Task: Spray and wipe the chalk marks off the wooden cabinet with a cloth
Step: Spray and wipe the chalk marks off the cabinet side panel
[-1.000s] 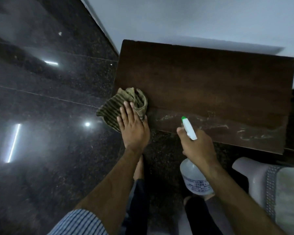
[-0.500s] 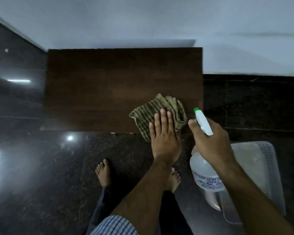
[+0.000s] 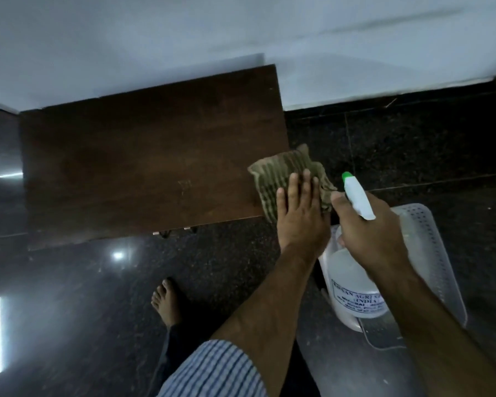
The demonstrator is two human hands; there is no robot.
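The dark wooden cabinet top (image 3: 143, 167) lies below me against the white wall. My left hand (image 3: 299, 216) presses flat, fingers spread, on a striped olive cloth (image 3: 281, 170) at the cabinet's front right corner; part of the cloth hangs past the edge. Just to its right, my right hand (image 3: 367, 233) grips a clear spray bottle (image 3: 352, 285) with a white trigger head and green nozzle (image 3: 347, 176), held off the cabinet over the floor. A faint pale mark (image 3: 184, 184) shows on the wood near the front middle.
Dark polished stone floor (image 3: 83, 296) surrounds the cabinet, with light reflections at left. A white perforated plastic chair (image 3: 430, 247) stands right beside and under the bottle. My bare foot (image 3: 166, 299) is on the floor in front of the cabinet.
My left hand has slid the cloth rightward along the cabinet's front edge, from the left corner to the right corner. The spray bottle stayed in my right hand, beside it.
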